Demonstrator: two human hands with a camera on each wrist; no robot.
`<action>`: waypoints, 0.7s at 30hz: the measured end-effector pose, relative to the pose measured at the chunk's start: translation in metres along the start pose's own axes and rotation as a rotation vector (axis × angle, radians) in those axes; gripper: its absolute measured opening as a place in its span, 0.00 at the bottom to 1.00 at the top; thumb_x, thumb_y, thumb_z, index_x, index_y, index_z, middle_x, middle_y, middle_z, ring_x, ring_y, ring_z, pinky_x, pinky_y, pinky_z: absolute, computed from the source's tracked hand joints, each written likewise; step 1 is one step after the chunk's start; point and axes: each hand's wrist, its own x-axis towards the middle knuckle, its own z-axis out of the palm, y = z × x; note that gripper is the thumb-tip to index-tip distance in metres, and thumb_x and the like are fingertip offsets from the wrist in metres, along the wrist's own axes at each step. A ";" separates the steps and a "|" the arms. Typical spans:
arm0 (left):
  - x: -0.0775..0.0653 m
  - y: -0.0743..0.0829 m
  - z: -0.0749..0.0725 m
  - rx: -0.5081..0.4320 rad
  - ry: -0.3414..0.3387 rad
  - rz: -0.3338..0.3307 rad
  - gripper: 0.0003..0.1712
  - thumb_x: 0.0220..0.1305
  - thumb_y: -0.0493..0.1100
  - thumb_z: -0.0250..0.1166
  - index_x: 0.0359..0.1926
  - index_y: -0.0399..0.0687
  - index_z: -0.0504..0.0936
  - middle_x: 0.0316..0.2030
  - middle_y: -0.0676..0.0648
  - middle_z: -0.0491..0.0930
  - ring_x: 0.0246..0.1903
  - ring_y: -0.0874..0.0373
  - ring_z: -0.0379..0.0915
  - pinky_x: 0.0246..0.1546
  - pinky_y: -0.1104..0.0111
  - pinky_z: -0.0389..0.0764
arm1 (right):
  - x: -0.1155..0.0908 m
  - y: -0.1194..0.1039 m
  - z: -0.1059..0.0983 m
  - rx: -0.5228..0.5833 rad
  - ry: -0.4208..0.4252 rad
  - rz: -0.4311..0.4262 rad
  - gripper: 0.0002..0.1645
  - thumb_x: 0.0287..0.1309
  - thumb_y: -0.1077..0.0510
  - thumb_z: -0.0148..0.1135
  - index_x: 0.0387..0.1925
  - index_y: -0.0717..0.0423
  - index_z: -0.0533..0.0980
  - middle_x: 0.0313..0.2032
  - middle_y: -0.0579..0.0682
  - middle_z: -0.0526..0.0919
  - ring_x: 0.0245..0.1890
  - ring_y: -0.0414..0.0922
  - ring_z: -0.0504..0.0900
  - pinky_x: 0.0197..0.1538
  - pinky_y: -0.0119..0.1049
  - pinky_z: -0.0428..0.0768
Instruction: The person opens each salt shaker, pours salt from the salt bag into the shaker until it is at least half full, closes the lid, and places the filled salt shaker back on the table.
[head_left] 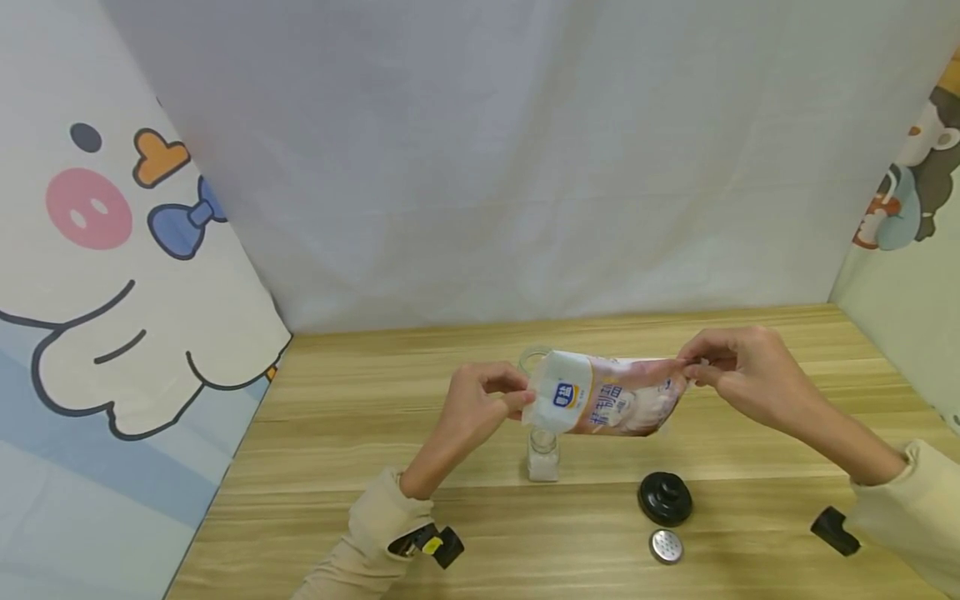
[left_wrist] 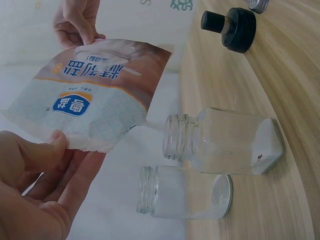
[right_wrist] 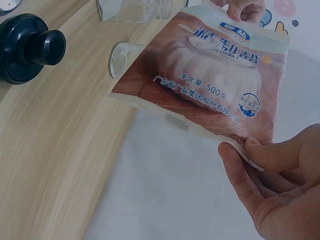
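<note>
A salt bag (head_left: 600, 396), pale blue at one end and brown at the other, hangs tilted over the table between both hands. My left hand (head_left: 483, 408) pinches its pale end between thumb and fingers. At the brown end, my right hand (head_left: 750, 379) pinches a corner. Below the bag's pale edge stands a square glass shaker jar (left_wrist: 235, 140) with white salt on its bottom. In the left wrist view a faint whitish streak runs from the bag's corner toward the jar's mouth. A round glass jar (left_wrist: 185, 192) stands behind, partly hidden by the bag in the head view.
On the wooden table (head_left: 337, 517), nearer the front, lie a black knobbed lid (head_left: 665, 498) and a small perforated metal cap (head_left: 666, 546). A pale curtain (head_left: 480, 167) hangs behind the table. Cartoon-printed panels (head_left: 82, 333) flank both sides.
</note>
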 end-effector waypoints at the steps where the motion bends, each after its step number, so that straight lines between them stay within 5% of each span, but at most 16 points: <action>1: 0.000 0.000 0.000 0.005 -0.001 -0.001 0.03 0.55 0.32 0.68 0.31 0.36 0.83 0.29 0.46 0.83 0.30 0.57 0.81 0.29 0.58 0.86 | 0.000 0.000 0.000 -0.001 0.000 -0.001 0.08 0.51 0.72 0.64 0.27 0.57 0.82 0.27 0.50 0.84 0.26 0.40 0.81 0.25 0.27 0.80; 21: 0.000 0.000 0.000 0.008 0.004 0.012 0.02 0.54 0.31 0.69 0.30 0.37 0.83 0.30 0.45 0.83 0.31 0.56 0.81 0.27 0.62 0.86 | 0.001 0.001 0.001 -0.013 0.010 -0.025 0.11 0.48 0.74 0.65 0.26 0.56 0.82 0.27 0.45 0.83 0.26 0.39 0.81 0.27 0.26 0.80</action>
